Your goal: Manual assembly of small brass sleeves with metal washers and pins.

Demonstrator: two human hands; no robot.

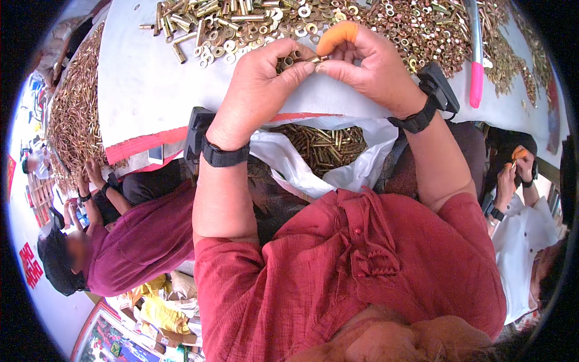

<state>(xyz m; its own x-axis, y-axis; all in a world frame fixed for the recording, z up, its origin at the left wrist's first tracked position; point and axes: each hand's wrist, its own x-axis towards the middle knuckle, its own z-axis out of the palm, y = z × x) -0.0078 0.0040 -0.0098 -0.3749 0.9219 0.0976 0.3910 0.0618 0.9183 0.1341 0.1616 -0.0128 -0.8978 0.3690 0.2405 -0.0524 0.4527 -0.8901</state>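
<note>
The person wears a crumpled red short-sleeved shirt [283, 277] with a dangling tie [382, 229] and small red buttons [357, 231], boxy black devices [195, 134] on black wrist straps [226, 155], and an orange right finger cover [336, 37].

Bold red characters [28, 265] stood on the pale wall [45, 301] at far left, slanted and bunched in a block. Higher along that rim, a red strip [11, 175] was too blurred to show whether it bore writing. The red-bordered poster [96, 326] at lower left carried a small green patch [116, 349] with a pale mark, too small to read.
</note>
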